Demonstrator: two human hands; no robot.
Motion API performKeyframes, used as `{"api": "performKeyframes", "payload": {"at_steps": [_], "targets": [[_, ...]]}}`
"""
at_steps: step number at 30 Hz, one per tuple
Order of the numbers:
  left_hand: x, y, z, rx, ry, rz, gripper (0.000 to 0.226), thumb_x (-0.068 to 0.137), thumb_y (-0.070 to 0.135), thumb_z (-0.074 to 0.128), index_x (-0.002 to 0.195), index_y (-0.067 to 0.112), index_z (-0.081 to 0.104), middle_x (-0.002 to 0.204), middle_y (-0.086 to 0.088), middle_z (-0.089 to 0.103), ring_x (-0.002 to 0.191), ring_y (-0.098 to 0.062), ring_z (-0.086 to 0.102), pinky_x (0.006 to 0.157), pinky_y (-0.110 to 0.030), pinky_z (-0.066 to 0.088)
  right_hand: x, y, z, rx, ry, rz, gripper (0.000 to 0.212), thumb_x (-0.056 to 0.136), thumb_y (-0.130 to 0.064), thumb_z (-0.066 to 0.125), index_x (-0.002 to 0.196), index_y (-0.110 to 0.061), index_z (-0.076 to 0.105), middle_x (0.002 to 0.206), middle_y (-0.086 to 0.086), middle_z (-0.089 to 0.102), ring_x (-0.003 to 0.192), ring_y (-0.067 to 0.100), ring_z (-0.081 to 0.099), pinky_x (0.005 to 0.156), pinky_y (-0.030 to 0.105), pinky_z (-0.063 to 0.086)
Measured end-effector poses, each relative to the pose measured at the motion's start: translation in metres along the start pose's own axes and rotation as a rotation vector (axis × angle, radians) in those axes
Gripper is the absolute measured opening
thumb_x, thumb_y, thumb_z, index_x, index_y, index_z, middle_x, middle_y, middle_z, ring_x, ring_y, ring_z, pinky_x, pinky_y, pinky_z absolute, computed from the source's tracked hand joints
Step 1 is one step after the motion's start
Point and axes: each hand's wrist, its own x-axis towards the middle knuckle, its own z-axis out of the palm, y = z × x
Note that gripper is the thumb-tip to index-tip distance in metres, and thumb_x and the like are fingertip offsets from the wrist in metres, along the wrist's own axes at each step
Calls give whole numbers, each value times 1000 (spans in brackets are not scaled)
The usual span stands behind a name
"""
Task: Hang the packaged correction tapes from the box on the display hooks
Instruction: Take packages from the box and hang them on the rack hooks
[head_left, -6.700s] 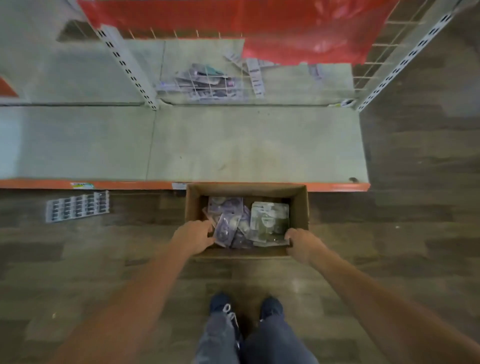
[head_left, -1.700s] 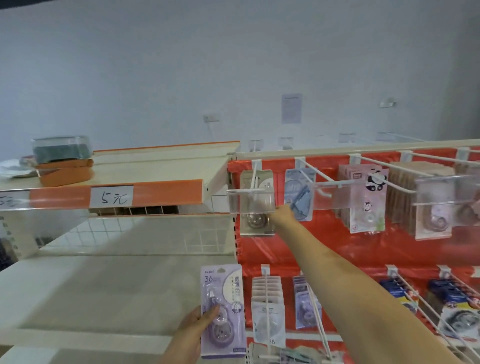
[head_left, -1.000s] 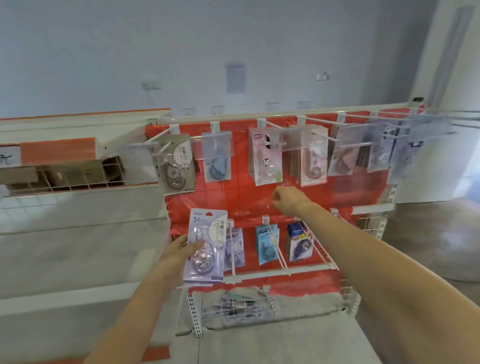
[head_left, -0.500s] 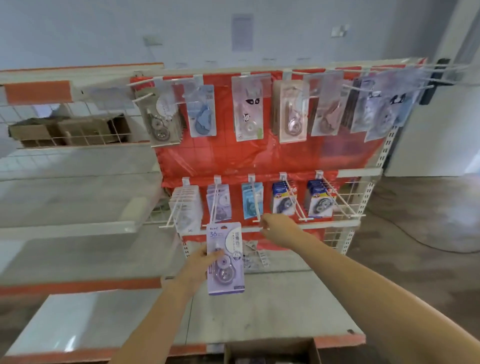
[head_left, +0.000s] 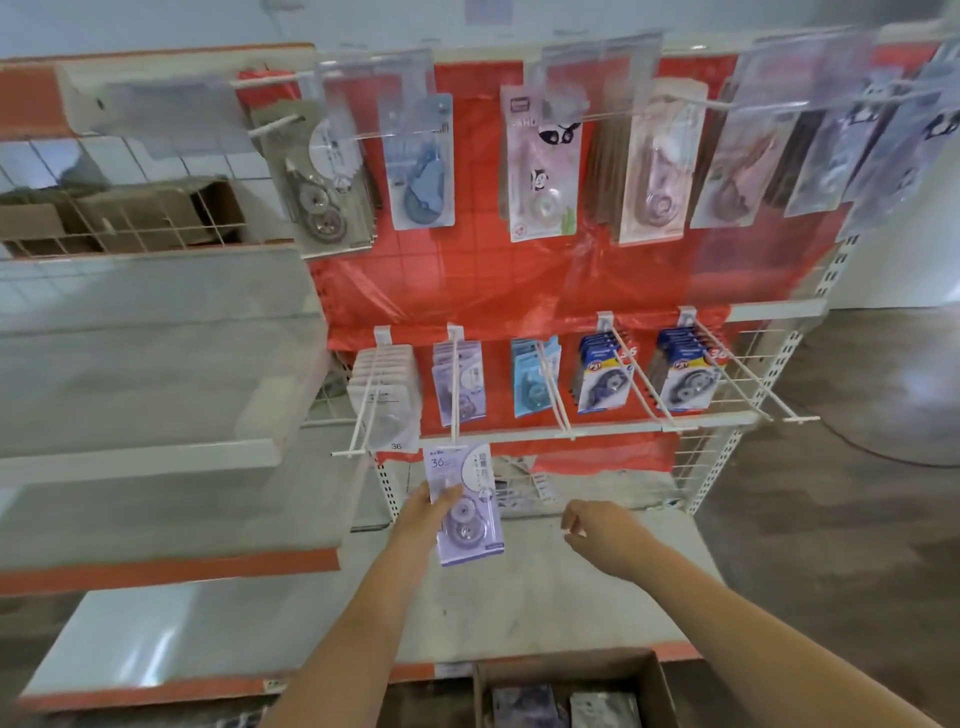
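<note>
Half a second ago the right hand (head_left: 597, 530) sat up at the lower row of hooks, near the blue packs; now it has dropped away to right of centre, below that row, touching nothing. The view has also tipped down slightly, so more of the cardboard box (head_left: 571, 675) shows at the bottom edge, with a few packs left inside. Judgement: the search for the matching hook looks settled, and the hanging step is about to start, not yet done. The left hand (head_left: 431, 512) grips the lavender correction tape pack (head_left: 465, 501) along its left edge, thumb across the front, card upright and facing the camera, top edge just beneath the tip of the second hook from the left (head_left: 455, 384), centre of frame. That hook already carries matching lavender packs (head_left: 460, 384). The pack's hang hole is too blurred to make out. Left forearm reaches up from bottom centre; right forearm comes in from the lower right, wrist level, fingers loosely curled and holding nothing.
</note>
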Motion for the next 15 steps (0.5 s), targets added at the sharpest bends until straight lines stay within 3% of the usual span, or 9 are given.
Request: {"api": "performKeyframes", "payload": {"at_steps": [4,8,12,15], "targets": [[13,11,-5,-1,-10,27,53,60,46,74,103,16,69,107,-12,71,103,-33,66,98,-56,46,16,-4,8,5,-23,33,26,96,-23,48,120,-16,56,123,6,61,113,24,55,92,32,45],[14,14,-4,-9,-31,8,28,86,17,68,111,6,64,110,-14,69,96,-26,66,92,-41,49,32,-10,16,20,-38,56,27,96,-24,47,120,-16,56,124,4,60,113,23,55,93,31,45],[28,5,-5,57,-32,-10,36,75,38,74,106,22,66,107,-3,72,102,-23,66,98,-44,49,42,-17,28,6,-56,57,27,96,-24,47,120,-17,56,126,3,59,116,21,53,95,30,42],[47,11,-3,116,51,-53,10,90,27,64,99,22,64,105,-4,68,97,-21,63,84,-36,51,49,-19,33,5,-62,42,28,96,-25,46,121,-17,55,127,3,58,118,21,52,97,29,40]]}}
